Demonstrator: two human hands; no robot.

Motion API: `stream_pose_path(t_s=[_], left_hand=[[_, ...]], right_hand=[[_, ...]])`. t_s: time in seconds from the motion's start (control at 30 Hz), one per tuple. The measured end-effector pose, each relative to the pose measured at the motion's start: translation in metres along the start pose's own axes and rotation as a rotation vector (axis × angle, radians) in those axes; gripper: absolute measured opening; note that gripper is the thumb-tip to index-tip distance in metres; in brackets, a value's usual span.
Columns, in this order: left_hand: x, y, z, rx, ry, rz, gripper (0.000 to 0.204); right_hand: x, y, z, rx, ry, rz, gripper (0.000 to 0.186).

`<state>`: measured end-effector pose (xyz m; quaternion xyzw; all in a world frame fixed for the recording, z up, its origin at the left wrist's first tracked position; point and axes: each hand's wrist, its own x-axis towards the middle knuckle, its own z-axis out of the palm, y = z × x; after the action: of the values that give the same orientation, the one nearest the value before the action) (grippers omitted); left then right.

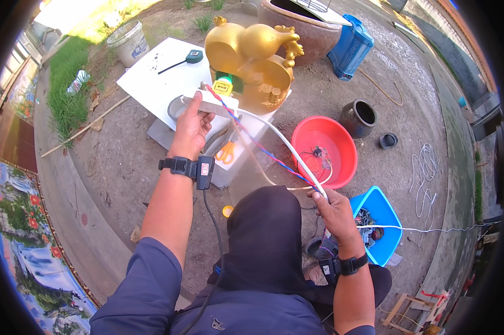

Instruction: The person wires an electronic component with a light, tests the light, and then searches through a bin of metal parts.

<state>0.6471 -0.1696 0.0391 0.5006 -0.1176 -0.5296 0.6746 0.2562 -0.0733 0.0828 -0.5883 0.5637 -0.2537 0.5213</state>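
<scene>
Two hands occupied. L hand grips grey-white block above white board; prob. light, rigid, best held by long edges. Red-blue wires look flexy, white tube springy; R hand pinches tube, wires at fingertips.

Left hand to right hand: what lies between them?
In the head view, a white cable and twisted red-and-blue wires stretch between the left hand and right hand.
</scene>
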Motion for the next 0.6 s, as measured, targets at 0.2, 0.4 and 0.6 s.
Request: stream_pose_path(t_s=[0.2, 0.4, 0.6], left_hand=[[-0.0029, -0.0001, 0.0013, -0.01, 0.036, 0.013, 0.046], [-0.0027, 0.0002, -0.0015, 0.008, 0.012, -0.002, 0.047], [-0.0026, -0.0015, 0.0, -0.006, 0.023, 0.006, 0.048]], right_hand=[[-0.0005, 0.001, 0.0001, 0.014, 0.002, -0.008, 0.032], [-0.001, 0.0033, -0.0014, 0.005, 0.005, -0.01, 0.033], [-0.0023, 0.0028, -0.0018, 0.01, 0.004, -0.021, 0.034]])
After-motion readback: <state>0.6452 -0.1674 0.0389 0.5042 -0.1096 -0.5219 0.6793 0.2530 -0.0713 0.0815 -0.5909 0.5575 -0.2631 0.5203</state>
